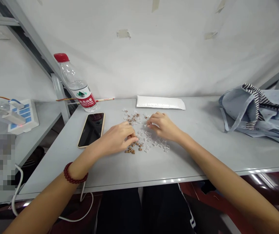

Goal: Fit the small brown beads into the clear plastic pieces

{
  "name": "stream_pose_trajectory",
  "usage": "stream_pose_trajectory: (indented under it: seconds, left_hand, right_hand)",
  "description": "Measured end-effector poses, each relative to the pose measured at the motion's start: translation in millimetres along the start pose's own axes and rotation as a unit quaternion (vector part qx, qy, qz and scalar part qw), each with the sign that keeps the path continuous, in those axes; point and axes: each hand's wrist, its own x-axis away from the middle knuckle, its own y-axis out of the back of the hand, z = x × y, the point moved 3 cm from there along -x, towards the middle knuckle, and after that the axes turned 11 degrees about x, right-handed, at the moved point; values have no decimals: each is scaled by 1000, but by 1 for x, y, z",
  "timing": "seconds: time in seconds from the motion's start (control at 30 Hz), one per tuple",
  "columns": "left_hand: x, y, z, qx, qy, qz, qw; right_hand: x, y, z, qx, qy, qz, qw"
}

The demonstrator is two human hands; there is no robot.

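My left hand [116, 139] and my right hand [163, 126] rest close together over a loose scatter of small clear plastic pieces [149, 140] on a grey table [190, 156]. The left fingertips curl down at the scatter's near edge, right beside several small brown pieces [131, 149]. My right fingers curl over clear pieces at the far side. Whatever lies under either set of fingertips is hidden. A dark red bead bracelet [75, 173] circles my left wrist.
A black smartphone [91, 130] lies left of my left hand, below a red-capped water bottle [77, 84]. A white padded envelope [160, 102] lies against the wall. A pale denim bag [256, 112] sits at right. A blue-switched power strip [24, 116] stands at left.
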Motion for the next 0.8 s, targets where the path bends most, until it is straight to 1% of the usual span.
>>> stream_pose_trajectory:
  seconds: [0.07,0.13,0.23,0.33,0.43,0.5,0.53,0.7,0.8]
  left_hand:
    - [1,0,0,9,7,22,1000]
    - [0,0,2,15,10,24,1000]
    - [-1,2,5,13,16,-8,1000]
    - [-1,5,7,0,25,-43,999]
    - [-1,7,9,-5,41,-53,998]
    - [0,7,10,-7,48,-57,997]
    - [0,7,10,-8,49,-58,997]
    - [-1,7,10,-15,55,-56,997]
    - [-1,5,12,-15,57,-48,997]
  right_hand:
    - [1,-1,-6,-17,-11,23,1000]
    - [0,0,-10,-50,-24,27,998]
    - [-3,-2,-13,-86,-65,-2,994]
    - [-6,-7,-18,-80,-101,-21,991]
    - [-10,-10,-24,-70,-117,-48,989]
    - [-11,-10,-26,-72,-105,-62,990]
    - [-11,-11,-26,-73,-90,-59,992]
    - [-11,-16,-20,-47,-10,-1,999]
    - [-11,-19,-16,-17,20,3,1000]
